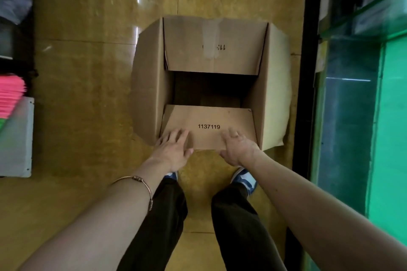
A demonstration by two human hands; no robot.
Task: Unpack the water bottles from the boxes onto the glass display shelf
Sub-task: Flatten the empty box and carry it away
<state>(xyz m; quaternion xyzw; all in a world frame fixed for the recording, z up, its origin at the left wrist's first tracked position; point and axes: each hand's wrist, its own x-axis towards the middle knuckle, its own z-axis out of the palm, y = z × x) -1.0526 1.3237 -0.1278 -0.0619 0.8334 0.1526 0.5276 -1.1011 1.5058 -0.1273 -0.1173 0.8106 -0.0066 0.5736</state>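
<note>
A glossy floor of mottled ochre tiles (pixel 88 72) is seen from above; a green-tinted glass display shelf (pixel 361 116) with a black edge runs along the right side, and a stack of pink sheets (pixel 11 97) and a grey-white panel (pixel 16 136) are seen at the left edge. An open brown cardboard box (pixel 211 81) stands on the floor just in front of two blue-and-white shoes (pixel 245 179); its four flaps are folded outward, the near flap (pixel 209 127) is printed 1137119, and the interior is dark, so its contents cannot be told. The left hand (pixel 172 149) is laid flat on the near flap's left corner, fingers (pixel 176 135) slightly spread; the right hand (pixel 239 147) is set on its right corner, fingers loosely curled, nothing gripped; a thin copper bangle (pixel 143 185) is worn on the left wrist.
</note>
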